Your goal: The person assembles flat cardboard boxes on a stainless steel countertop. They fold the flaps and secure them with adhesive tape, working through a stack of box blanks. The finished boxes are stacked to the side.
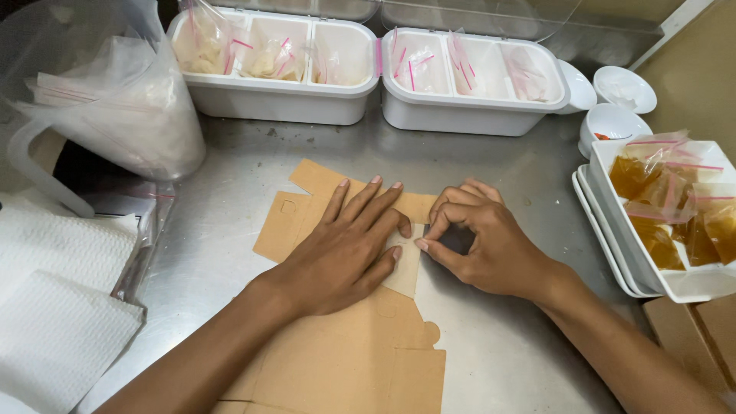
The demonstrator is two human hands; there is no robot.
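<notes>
A flat brown cardboard box blank (337,360) lies at lower centre under my hands. Small clear zip bags with pink seals (268,54) fill white bins along the top; amber-filled ones (675,207) (same pink seals) sit at right.

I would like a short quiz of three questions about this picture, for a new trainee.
1. True or false: the left hand lies flat on the cardboard.
2. What do the sachets in the square dish on the right hold? A) brown sauce B) white powder
3. Fill in: the cardboard lies on a ___ table.

Key: 1 true; 2 A; 3 metal. The right hand pinches a cardboard flap with its fingers.
</notes>
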